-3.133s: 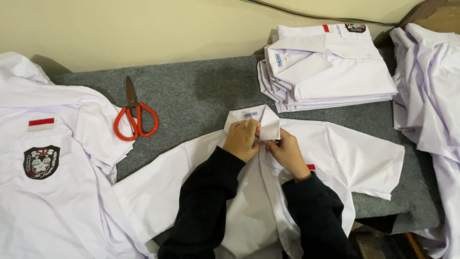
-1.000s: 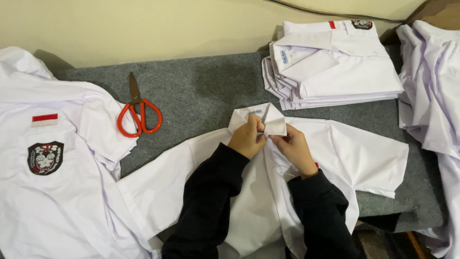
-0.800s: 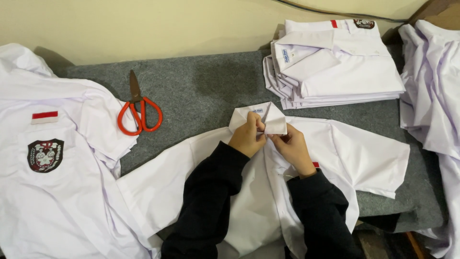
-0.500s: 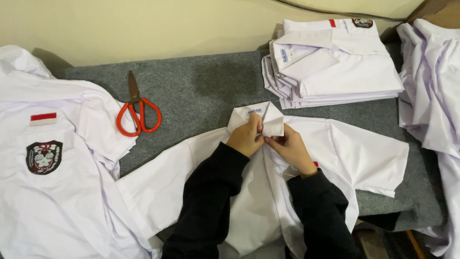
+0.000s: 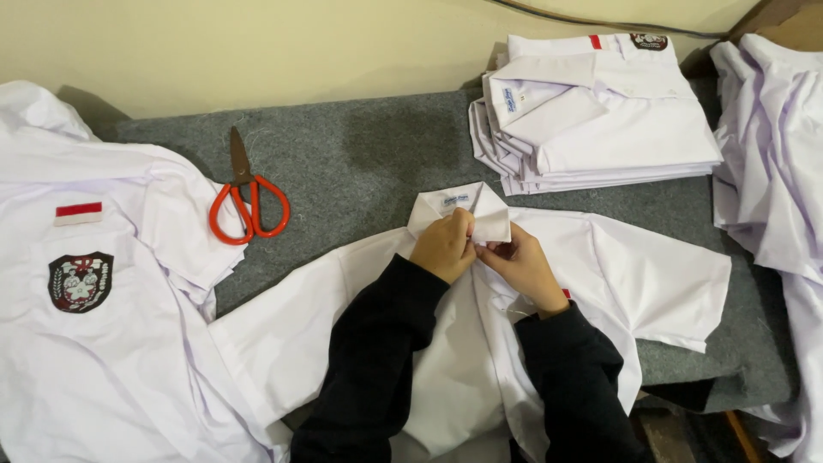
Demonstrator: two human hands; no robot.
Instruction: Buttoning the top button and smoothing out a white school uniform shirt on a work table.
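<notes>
A white short-sleeved shirt lies spread face up on the grey felt table, collar pointing away from me. My left hand pinches the placket just under the collar. My right hand meets it from the right, fingertips gripping the same fabric at the top button area. Both arms wear black sleeves.
Orange-handled scissors lie shut on the felt to the left. A pile of unfolded white shirts with a badge fills the left side. A stack of folded shirts sits at the back right; more loose shirts hang at the right edge.
Both hands have stayed at the collar with only small finger movements. The view has shifted slightly; the shirt has not moved.
</notes>
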